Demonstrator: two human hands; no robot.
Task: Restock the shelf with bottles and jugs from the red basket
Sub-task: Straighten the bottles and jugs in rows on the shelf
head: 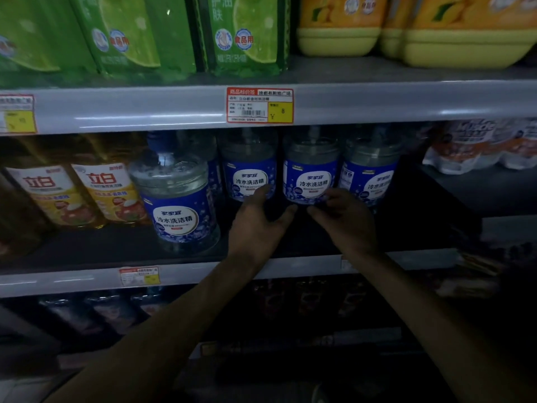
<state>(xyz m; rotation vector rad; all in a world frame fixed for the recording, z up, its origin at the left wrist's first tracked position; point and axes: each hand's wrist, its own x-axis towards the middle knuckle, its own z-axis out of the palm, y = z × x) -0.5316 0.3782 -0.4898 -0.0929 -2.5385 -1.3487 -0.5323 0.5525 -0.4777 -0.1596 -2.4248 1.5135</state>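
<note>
Left grip (258, 225) spread, touching a clear jug (250, 173) labelled 冷水洗洁精; right grip (343, 219) curled round the neighbouring jug (309, 173). Above, price tag (259, 105) reading ¥ 8.

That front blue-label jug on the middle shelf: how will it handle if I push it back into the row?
The jug looks nearly full of clear liquid, so it is probably heavy for its size. Its wide, flat base should slide rather than tip if pushed low. The smooth plastic and glossy label may be slippery in a grip.
</note>
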